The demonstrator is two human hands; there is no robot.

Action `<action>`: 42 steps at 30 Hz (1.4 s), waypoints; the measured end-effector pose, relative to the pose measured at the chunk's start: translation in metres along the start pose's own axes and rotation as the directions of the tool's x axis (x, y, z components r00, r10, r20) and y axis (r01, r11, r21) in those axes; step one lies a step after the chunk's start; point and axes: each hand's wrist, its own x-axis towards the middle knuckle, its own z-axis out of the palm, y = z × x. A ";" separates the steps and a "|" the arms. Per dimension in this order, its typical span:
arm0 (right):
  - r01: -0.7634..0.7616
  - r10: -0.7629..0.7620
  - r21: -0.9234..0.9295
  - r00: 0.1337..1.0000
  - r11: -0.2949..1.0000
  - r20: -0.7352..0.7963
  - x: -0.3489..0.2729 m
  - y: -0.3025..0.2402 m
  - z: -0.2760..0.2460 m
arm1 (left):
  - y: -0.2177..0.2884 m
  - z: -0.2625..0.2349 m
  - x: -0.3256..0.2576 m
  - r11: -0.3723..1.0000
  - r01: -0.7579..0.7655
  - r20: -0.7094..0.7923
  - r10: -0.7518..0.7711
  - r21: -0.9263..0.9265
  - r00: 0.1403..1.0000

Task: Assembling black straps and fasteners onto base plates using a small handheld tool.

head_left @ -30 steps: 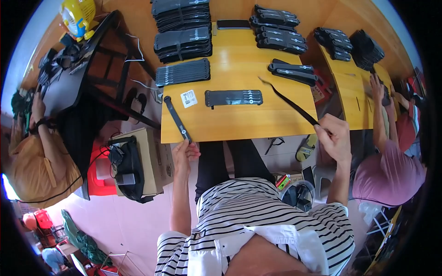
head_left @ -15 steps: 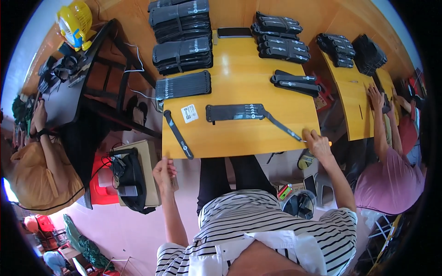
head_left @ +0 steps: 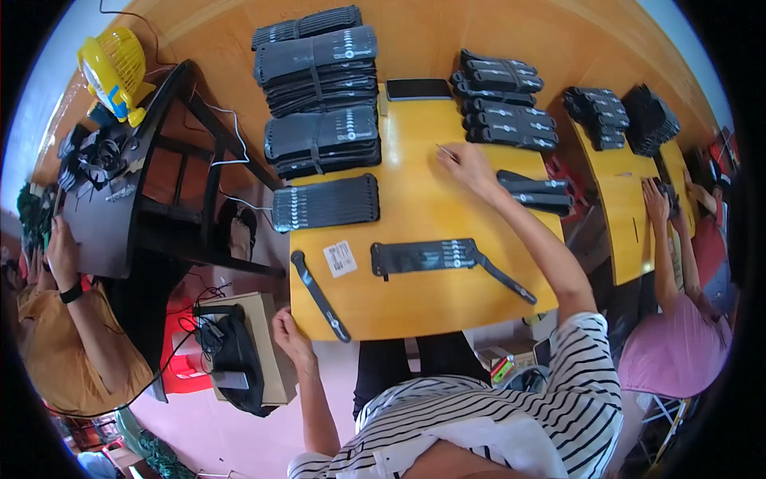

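My right hand (head_left: 469, 169) reaches over the far middle of the yellow table, fingers pinched on a thin pointed tool (head_left: 442, 149) whose kind I cannot make out. Below that arm lies a row of black straps (head_left: 427, 257), the rightmost one fanned out toward the front right. A single black strap (head_left: 321, 297) lies slanted at the table's left front, beside a white printed label (head_left: 340, 259). My left hand (head_left: 294, 339) is curled closed just off the table's left front edge, with nothing visible in it.
Bundled black straps (head_left: 321, 140) stand in tall stacks at the far left, with a flat row (head_left: 327, 203) nearer. More bundles (head_left: 509, 124) and loose straps (head_left: 533, 191) lie on the right. A phone (head_left: 417, 89) lies at the back. People work at tables on both sides.
My right hand has moved from the table's right front corner, by the fanned strap's end, to the far middle. My left hand stays by the left edge. The view has shifted.
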 end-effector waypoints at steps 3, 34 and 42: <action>-0.105 0.111 0.079 0.991 0.991 -0.070 0.093 0.008 0.063 | 0.004 0.009 -0.010 0.999 0.017 -0.018 -0.016 0.036 1.000; -0.154 0.180 0.594 0.984 0.790 0.017 -0.065 -0.020 0.011 | 0.070 0.111 0.184 0.935 -0.109 0.199 0.043 0.338 0.979; -0.316 0.187 0.753 0.949 0.577 0.255 -0.113 -0.042 0.029 | 0.096 0.117 0.187 0.983 0.160 0.437 -0.184 0.091 0.881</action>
